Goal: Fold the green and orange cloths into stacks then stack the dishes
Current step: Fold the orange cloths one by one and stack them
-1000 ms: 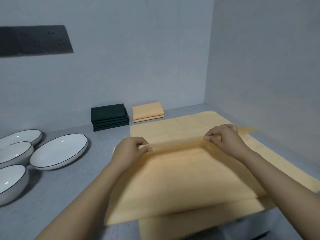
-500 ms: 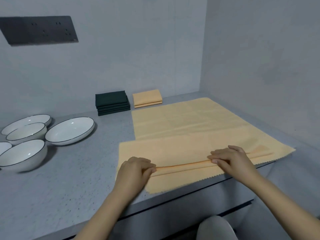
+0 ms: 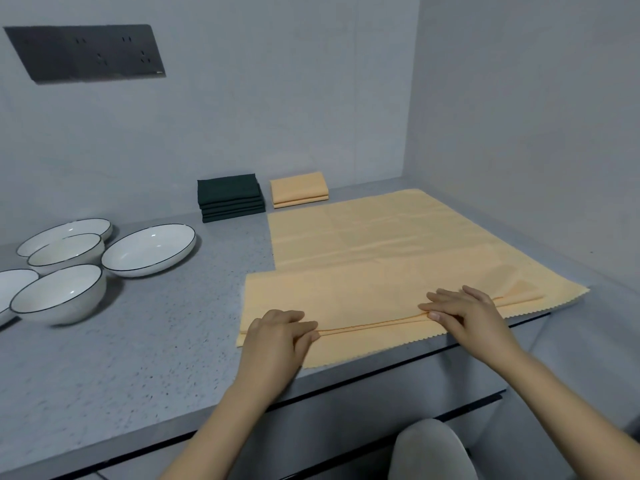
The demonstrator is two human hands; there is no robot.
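An orange cloth [image 3: 346, 296] lies folded over itself at the counter's near edge, its doubled edge facing me. My left hand [image 3: 277, 341] pinches that edge at the left end. My right hand [image 3: 467, 315] pinches it further right, with the fingers lying on the cloth. A second orange cloth [image 3: 363, 233] lies flat behind and partly under it. By the back wall sit a folded dark green stack [image 3: 230, 197] and a folded orange stack [image 3: 299, 188]. White dishes stand at the left: a wide plate [image 3: 149, 249], a bowl [image 3: 60, 294], another bowl [image 3: 65, 251].
The grey counter [image 3: 156, 341] ends in walls at the back and right. Another plate [image 3: 64, 230] lies behind the bowls, and one more dish [image 3: 14, 284] is cut off at the left border. A dark socket panel [image 3: 86, 51] hangs on the wall. A grey chair back [image 3: 429, 452] stands below the counter edge.
Both hands carried the cloth's far edge toward me and laid it down near the front edge, folding the cloth over. In the last half second they barely moved.
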